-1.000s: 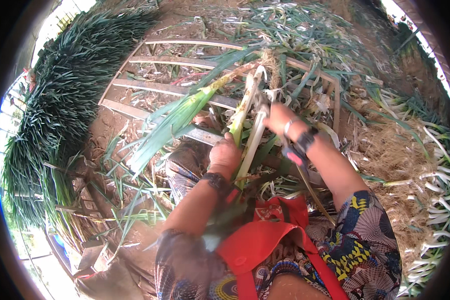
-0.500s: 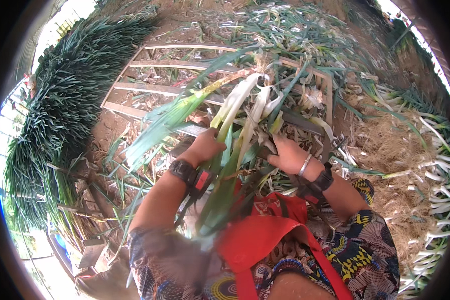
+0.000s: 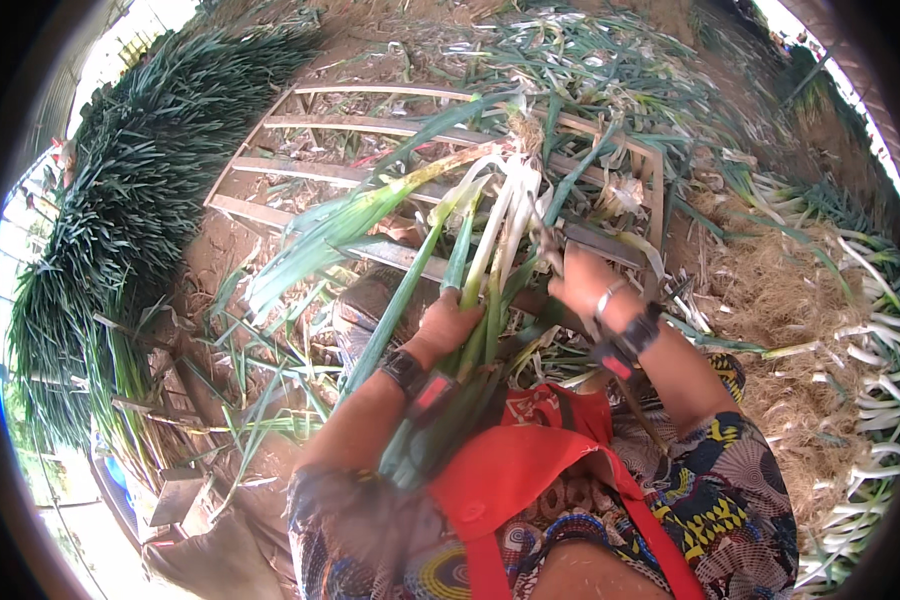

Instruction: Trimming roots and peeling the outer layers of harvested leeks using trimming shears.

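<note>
My left hand is closed around the green part of a bunch of long green onions. Their white ends point away from me, and their dark leaves hang toward my lap. Just right of the bunch, my right hand is closed on a thin brown strand, whose kind I cannot make out. Another onion with broad pale leaves lies across the slats to the left of the bunch, its root end near the bunch's white tips.
A slatted wooden rack lies in front of me. On the left stands a big heap of dark green onion leaves. Loose onions lie beyond the rack. Trimmed roots and a row of white stalks are at right.
My left hand has moved right and a little nearer to me along the onions. The right hand has shifted slightly away and right, and the thin brown strand shows more clearly.
</note>
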A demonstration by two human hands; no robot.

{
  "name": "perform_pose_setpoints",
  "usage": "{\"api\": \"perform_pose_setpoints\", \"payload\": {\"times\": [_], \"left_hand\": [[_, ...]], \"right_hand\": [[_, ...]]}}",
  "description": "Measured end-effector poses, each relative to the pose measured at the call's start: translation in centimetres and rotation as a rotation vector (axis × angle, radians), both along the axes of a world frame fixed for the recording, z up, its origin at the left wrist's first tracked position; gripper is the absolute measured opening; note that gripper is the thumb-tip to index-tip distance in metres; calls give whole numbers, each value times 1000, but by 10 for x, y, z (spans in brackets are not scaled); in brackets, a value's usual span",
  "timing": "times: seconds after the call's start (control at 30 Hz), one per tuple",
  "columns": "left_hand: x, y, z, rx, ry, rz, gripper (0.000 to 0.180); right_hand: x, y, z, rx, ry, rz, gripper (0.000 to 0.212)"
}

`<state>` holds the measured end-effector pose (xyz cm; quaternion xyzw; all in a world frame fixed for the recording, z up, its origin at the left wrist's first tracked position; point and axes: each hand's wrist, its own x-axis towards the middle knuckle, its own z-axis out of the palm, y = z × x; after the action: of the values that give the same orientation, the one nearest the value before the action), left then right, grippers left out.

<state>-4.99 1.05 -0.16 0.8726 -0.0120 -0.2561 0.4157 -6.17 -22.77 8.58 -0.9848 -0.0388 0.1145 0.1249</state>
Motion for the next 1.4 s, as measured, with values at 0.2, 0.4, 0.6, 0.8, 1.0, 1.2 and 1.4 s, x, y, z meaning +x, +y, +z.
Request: {"api": "perform_pose_setpoints", "payload": {"times": [0.2,0.4,0.6,0.8,1.0,1.2,1.4], "left_hand": [[10,1,7,48,-11,-116,64],[71,32,8,377,-368,-530,39],[154,47,10,477,-474,54,28],[199,60,-34,725,-582,108,59],[203,56,-12,846,-477,-63,39],[184,49,25,764,-450,-255,34],[152,15,64,606,-441,-383,43]], "right_hand": [[11,-19,-14,127,127,-305,42],[-21,-26,-61,96,-15,-190,68],[-32,-27,-94,141,-80,-304,85],[-31,-22,-98,228,-109,-319,79],[-28,-27,-100,298,-99,-321,78],[-19,2,-22,577,-35,-223,68],[-46,37,24,517,129,94,55]]}}
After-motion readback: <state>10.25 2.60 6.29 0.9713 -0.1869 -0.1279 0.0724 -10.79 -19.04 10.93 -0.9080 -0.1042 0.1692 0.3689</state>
